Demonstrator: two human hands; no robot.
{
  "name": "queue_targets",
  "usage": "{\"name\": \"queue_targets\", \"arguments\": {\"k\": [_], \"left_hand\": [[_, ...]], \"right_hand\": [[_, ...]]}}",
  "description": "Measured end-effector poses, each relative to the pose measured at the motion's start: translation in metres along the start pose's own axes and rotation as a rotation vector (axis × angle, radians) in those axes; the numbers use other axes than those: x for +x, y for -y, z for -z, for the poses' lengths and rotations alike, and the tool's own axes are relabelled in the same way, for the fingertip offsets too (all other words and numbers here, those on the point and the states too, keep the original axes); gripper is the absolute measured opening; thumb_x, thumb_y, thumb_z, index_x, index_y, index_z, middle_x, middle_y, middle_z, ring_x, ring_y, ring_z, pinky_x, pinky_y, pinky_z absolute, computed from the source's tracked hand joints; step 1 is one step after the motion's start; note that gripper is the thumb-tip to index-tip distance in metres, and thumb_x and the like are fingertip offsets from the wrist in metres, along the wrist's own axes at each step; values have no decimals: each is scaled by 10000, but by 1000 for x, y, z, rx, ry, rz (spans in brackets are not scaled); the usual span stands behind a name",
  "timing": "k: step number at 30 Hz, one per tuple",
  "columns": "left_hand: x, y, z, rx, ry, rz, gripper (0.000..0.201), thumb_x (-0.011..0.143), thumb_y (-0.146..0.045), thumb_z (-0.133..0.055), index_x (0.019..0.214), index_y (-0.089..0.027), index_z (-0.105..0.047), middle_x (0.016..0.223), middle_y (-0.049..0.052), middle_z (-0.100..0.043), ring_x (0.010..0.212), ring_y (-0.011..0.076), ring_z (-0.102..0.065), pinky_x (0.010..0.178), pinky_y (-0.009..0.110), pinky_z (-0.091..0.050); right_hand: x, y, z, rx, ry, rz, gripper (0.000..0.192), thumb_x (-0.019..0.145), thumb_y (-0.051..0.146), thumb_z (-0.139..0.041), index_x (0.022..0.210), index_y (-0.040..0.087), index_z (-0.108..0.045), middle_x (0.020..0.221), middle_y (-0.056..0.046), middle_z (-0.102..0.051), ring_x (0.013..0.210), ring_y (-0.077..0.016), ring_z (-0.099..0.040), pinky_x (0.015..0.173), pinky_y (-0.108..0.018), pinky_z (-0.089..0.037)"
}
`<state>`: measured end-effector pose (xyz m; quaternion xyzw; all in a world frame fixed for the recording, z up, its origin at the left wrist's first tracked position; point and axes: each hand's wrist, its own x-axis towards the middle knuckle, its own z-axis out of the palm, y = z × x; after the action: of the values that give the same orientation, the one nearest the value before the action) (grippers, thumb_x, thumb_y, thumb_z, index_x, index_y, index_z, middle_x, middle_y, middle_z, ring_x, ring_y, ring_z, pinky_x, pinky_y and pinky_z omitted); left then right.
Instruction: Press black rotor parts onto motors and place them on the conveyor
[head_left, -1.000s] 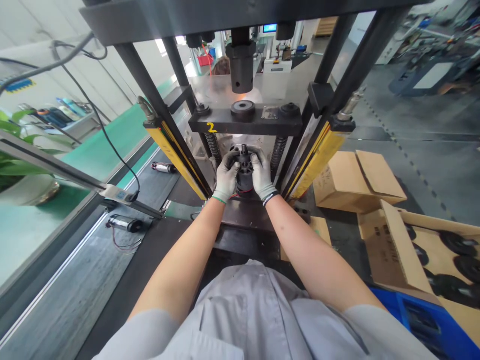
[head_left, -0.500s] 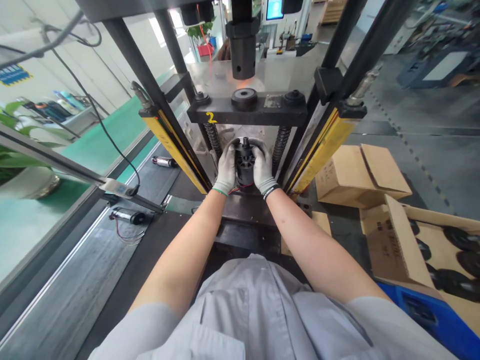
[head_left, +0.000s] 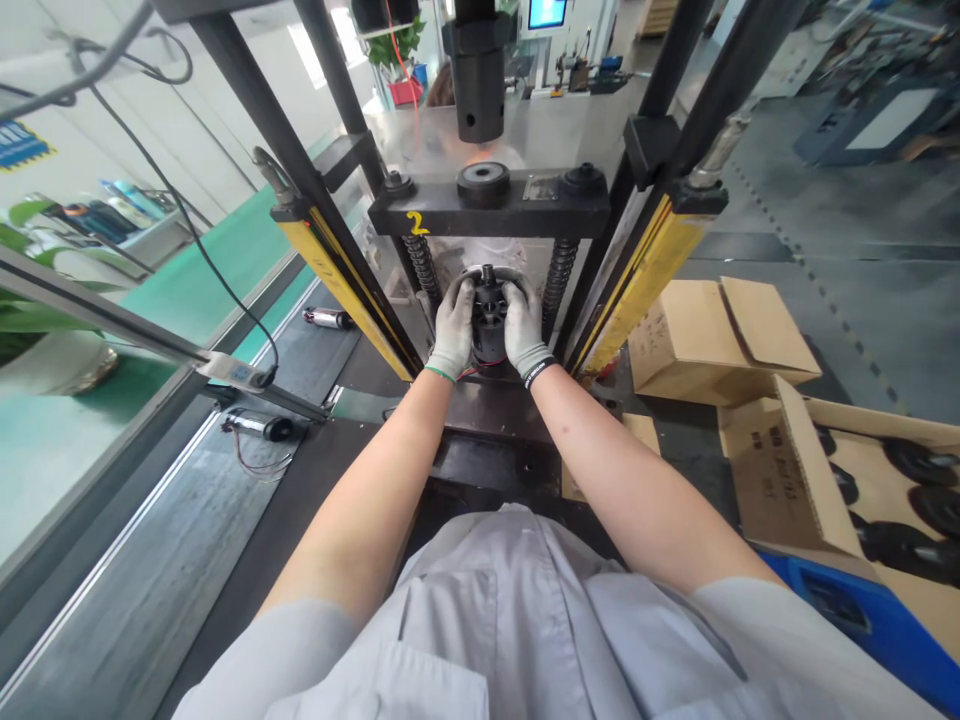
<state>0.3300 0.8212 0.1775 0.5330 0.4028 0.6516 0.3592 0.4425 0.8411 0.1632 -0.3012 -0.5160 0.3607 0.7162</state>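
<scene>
A black motor (head_left: 490,335) with a short shaft on top stands upright at the base of the press, under its crossbar (head_left: 491,208). From the left, my left hand (head_left: 454,330) in a pale glove is closed around the motor's upper part. My right hand (head_left: 523,325), gloved too, grips the opposite side. Both thumbs lie at the front of the upper part, while the other fingers are largely hidden behind it. Red wire shows low at the motor. Well above the crossbar hangs the black press ram (head_left: 480,95).
Yellow light-curtain bars (head_left: 349,290) flank the press. On the left conveyor (head_left: 187,520) lie two silver-and-black motors (head_left: 259,426) with loose wires. Cardboard boxes (head_left: 720,340) stand at the right, one holding black round parts (head_left: 919,470), above a blue bin (head_left: 855,610).
The camera view has shifted slightly. Both hands stay around the motor in nearly the same place, and the ram has not visibly moved.
</scene>
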Motion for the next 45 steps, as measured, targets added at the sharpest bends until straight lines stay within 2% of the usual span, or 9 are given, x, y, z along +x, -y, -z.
{"name": "queue_targets", "arguments": {"k": [11, 19, 27, 32, 34, 37, 40, 42, 45], "left_hand": [[-2, 1, -1, 11, 2, -52, 613, 962, -705, -601, 1234, -167, -712, 1306, 122, -748, 1277, 271, -666, 1187, 395, -488], [-1, 19, -2, 48, -16, -116, 500, 1031, -643, -514, 1278, -242, -681, 1348, 72, -701, 1349, 242, -613, 1254, 392, -415], [-2, 19, -2, 75, -4, -159, 493, 1053, -617, -478, 1304, -233, -658, 1404, 85, -666, 1407, 261, -575, 1287, 426, -381], [-3, 9, -1, 53, 19, -171, 510, 1059, -603, -476, 1419, -268, -610, 1505, 70, -621, 1482, 273, -525, 1315, 451, -352], [-25, 0, 8, 79, -3, -168, 538, 1078, -560, -456, 1526, -272, -533, 1596, 72, -555, 1546, 281, -457, 1343, 465, -311], [-94, -2, 40, 231, -21, -98, 511, 1101, -427, -431, 1586, -273, -481, 1615, 95, -545, 1537, 290, -476, 1329, 495, -353], [-180, 21, 92, 523, 132, 20, 443, 1059, -326, -493, 1492, -297, -582, 1551, 105, -609, 1487, 305, -535, 1275, 534, -438], [-224, 43, 128, 787, 118, 156, 477, 1008, -285, -551, 1483, -250, -578, 1605, 135, -550, 1544, 339, -461, 1304, 597, -383], [-261, 71, 170, 1021, 93, 252, 567, 950, -227, -579, 1511, -157, -534, 1653, 201, -470, 1594, 365, -382, 1329, 610, -333]], "right_hand": [[0, -1, 0, 50, -2, 25, 259, 986, 375, -546, 1062, 221, -739, 1102, -49, -753, 1105, -233, -677, 1121, -423, -515], [-2, 0, -1, -36, 5, 1, 284, 1011, 416, -508, 1132, 255, -708, 1199, -54, -741, 1188, -244, -660, 1178, -458, -494], [-8, -10, -2, -146, 5, 33, 313, 1014, 343, -470, 1214, 267, -698, 1283, -53, -723, 1254, -257, -647, 1208, -495, -474], [-6, -12, 0, -160, 16, 11, 374, 1019, 370, -475, 1311, 269, -687, 1394, -50, -686, 1408, -272, -577, 1296, -560, -366], [-15, 6, 0, -213, 28, -13, 425, 1029, 398, -485, 1405, 289, -650, 1502, -35, -623, 1526, -273, -470, 1339, -578, -281], [-57, 53, 8, -361, 78, -29, 492, 1046, 404, -491, 1524, 331, -582, 1615, -21, -529, 1604, -273, -356, 1365, -567, -234], [-127, 97, 33, -383, 404, -201, 428, 1048, 381, -501, 1439, 426, -670, 1433, -27, -696, 1436, -299, -587, 1223, -548, -504], [-174, 111, 54, -348, 684, -333, 372, 1017, 377, -560, 1323, 500, -734, 1218, -14, -797, 1229, -315, -731, 1019, -520, -655], [-214, 121, 82, -388, 806, -526, 282, 996, 420, -580, 1143, 515, -802, 1054, -11, -828, 1001, -336, -800, 845, -534, -704]]}}
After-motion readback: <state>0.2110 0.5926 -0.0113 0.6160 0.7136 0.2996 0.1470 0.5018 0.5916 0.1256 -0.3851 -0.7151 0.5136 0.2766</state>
